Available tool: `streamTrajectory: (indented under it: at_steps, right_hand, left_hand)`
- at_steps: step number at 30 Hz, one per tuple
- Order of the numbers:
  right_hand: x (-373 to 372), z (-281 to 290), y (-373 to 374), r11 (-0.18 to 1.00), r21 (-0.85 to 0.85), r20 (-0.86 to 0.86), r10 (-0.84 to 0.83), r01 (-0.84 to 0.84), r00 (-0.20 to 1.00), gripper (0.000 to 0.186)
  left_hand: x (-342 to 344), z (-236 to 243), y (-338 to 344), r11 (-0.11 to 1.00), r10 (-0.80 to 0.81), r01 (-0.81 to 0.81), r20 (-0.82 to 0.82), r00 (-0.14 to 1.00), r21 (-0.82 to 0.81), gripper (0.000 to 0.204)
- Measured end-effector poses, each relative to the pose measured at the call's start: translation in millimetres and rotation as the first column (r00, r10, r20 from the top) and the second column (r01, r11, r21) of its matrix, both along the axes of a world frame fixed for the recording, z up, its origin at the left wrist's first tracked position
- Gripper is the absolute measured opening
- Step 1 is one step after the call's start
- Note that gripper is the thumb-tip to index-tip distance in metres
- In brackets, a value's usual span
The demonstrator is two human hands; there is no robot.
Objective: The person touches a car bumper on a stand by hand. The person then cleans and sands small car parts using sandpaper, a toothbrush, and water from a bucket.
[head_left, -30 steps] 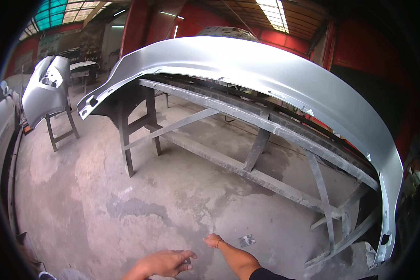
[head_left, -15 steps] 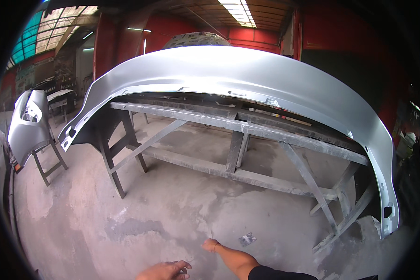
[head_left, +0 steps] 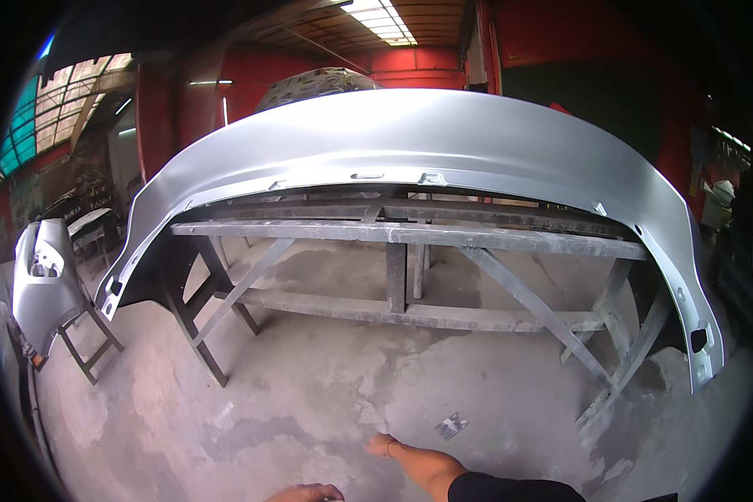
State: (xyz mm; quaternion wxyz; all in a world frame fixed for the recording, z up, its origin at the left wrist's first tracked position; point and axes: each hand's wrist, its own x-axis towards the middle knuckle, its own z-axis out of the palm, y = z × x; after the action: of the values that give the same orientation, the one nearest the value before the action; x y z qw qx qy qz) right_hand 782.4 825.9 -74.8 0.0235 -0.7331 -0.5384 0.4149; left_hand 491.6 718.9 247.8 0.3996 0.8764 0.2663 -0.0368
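Observation:
A large curved silver vehicle panel, probably a bumper cover, rests on a grey, dusty trestle stand in front of me. My right hand is low over the concrete floor, short of the stand; its fingers are curled together, and whatever they hold, if anything, is hidden. My left hand is mostly cut off at the lower edge, so its fingers cannot be judged. Neither hand touches the panel. A small flat scrap lies on the floor to the right of my right hand.
At the left another silver body panel stands on its own trestle, with a further bench behind it. A covered car is at the back against red walls. Dark clutter lines the right side.
The view has turned, so the panel and stand now appear more level and squarely ahead. My left hand has dropped toward the lower edge. My right hand sits slightly lower in the picture.

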Motion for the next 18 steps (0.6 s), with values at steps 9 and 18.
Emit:
streamTrajectory:
  at_steps: [9, 18]
  right_hand:
    - [-2.1, 13.9, -5.5, 0.999, 0.029, 0.031, 0.041, -0.042, 0.999, 0.053]
    - [-2.6, 15.3, -4.2, 0.998, 0.066, 0.005, 0.017, -0.017, 1.0, 0.045]
  left_hand:
    - [-2.8, -24.5, 1.4, 0.997, 0.079, -0.08, -0.016, 0.997, -0.02, 0.023]
    - [-10.1, -52.0, 17.5, 0.997, 0.078, -0.075, 0.111, 0.991, -0.023, 0.029]
